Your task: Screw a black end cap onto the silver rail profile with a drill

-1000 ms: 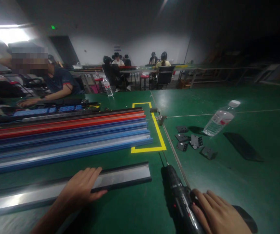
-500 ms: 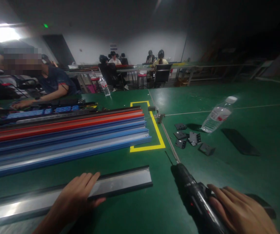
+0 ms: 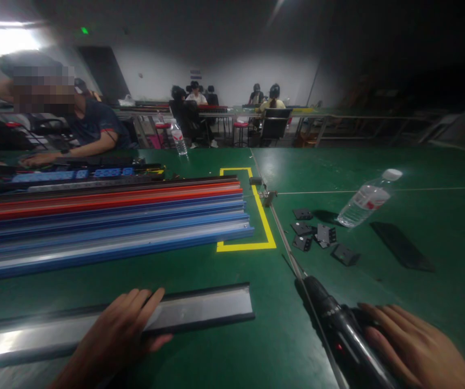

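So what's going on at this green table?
The left hand grips a dark-edged metal channel, while the right hand holds a black power drill beside its end, not touching it. Beyond the channel lie red strips and blue strips. Small black pieces sit near a water bottle. Another person is across the table at the left.

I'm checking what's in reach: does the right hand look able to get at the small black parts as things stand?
Probably not while the right hand holds the drill; with it set down, likely yes: the small black parts lie in the open just beyond on the table.
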The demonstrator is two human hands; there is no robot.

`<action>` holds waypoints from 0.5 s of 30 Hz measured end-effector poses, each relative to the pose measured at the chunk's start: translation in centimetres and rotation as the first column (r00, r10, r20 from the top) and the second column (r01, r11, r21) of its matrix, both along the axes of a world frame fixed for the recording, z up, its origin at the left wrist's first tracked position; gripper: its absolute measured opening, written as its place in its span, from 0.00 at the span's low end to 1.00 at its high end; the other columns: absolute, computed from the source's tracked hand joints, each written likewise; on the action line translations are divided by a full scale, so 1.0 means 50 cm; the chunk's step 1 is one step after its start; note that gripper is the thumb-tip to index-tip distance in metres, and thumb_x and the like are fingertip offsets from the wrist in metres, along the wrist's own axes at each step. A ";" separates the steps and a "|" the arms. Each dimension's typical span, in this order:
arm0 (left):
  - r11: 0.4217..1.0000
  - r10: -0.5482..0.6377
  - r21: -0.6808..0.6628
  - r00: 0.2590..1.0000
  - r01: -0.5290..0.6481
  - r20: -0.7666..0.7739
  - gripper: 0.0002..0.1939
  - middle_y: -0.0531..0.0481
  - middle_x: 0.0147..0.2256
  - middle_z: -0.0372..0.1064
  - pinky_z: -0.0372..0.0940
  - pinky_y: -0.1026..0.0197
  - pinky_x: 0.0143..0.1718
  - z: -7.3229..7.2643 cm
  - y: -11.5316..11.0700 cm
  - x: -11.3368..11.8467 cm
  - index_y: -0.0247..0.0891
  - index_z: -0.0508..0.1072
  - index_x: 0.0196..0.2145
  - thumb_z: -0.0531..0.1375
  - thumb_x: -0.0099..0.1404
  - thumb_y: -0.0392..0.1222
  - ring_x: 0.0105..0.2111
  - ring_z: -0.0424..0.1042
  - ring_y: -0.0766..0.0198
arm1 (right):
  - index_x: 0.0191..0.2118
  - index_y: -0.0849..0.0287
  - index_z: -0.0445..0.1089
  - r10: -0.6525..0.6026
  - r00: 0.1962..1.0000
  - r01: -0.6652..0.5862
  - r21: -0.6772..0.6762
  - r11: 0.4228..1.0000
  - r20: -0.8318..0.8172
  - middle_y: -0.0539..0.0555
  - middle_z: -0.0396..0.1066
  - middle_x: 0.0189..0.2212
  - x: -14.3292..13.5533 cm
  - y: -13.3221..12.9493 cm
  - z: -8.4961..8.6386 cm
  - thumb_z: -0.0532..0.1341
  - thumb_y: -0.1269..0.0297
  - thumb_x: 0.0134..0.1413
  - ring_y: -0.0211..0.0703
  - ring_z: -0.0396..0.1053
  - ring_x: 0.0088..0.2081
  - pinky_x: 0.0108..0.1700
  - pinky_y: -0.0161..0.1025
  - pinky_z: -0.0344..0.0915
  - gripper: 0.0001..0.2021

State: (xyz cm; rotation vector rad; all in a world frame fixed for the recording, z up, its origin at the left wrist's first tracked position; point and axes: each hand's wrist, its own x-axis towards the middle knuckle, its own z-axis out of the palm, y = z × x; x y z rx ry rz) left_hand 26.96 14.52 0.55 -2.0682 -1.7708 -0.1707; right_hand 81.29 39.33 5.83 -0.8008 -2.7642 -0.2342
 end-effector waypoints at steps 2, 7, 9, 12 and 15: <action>1.000 0.003 0.016 1.000 -0.002 -0.026 0.34 0.38 0.38 0.73 0.66 0.52 0.39 -0.002 -0.001 0.004 0.30 0.73 0.51 0.59 0.62 0.65 0.37 0.71 0.52 | 0.53 0.58 0.73 -0.038 0.999 0.040 0.052 0.998 -0.031 0.59 0.79 0.41 -0.019 0.002 0.015 0.55 0.53 0.64 0.51 0.78 0.40 0.39 0.44 0.76 0.19; 0.999 0.029 0.043 0.996 -0.026 -0.081 0.33 0.39 0.36 0.72 0.65 0.55 0.37 0.013 0.006 0.017 0.30 0.74 0.49 0.58 0.64 0.64 0.35 0.70 0.54 | 0.61 0.60 0.65 0.050 0.997 -0.047 0.053 0.998 -0.051 0.64 0.75 0.52 -0.160 -0.065 0.061 0.58 0.53 0.62 0.57 0.75 0.49 0.44 0.50 0.76 0.26; 0.995 0.000 0.102 0.994 0.011 -0.110 0.34 0.39 0.36 0.72 0.64 0.55 0.37 0.021 0.013 0.025 0.29 0.75 0.48 0.55 0.65 0.66 0.35 0.70 0.54 | 0.64 0.60 0.62 0.189 0.982 -0.189 0.041 0.981 -0.011 0.63 0.72 0.57 -0.233 -0.101 0.077 0.59 0.56 0.60 0.59 0.72 0.54 0.48 0.52 0.75 0.28; 0.981 -0.026 0.186 0.988 0.055 -0.153 0.36 0.37 0.37 0.73 0.63 0.52 0.41 0.027 0.021 0.044 0.29 0.76 0.47 0.52 0.67 0.68 0.37 0.71 0.51 | 0.69 0.64 0.54 0.296 0.954 -0.293 -0.067 0.954 0.048 0.66 0.61 0.65 -0.334 -0.129 0.088 0.62 0.55 0.57 0.63 0.64 0.61 0.55 0.54 0.71 0.37; 0.977 -0.010 0.208 0.988 0.042 -0.153 0.37 0.37 0.38 0.74 0.62 0.51 0.44 0.025 0.026 0.065 0.31 0.76 0.48 0.51 0.66 0.69 0.39 0.71 0.49 | 0.71 0.72 0.45 0.400 0.916 -0.388 -0.164 0.907 0.041 0.72 0.51 0.68 -0.417 -0.128 0.073 0.61 0.46 0.57 0.68 0.55 0.66 0.62 0.58 0.64 0.47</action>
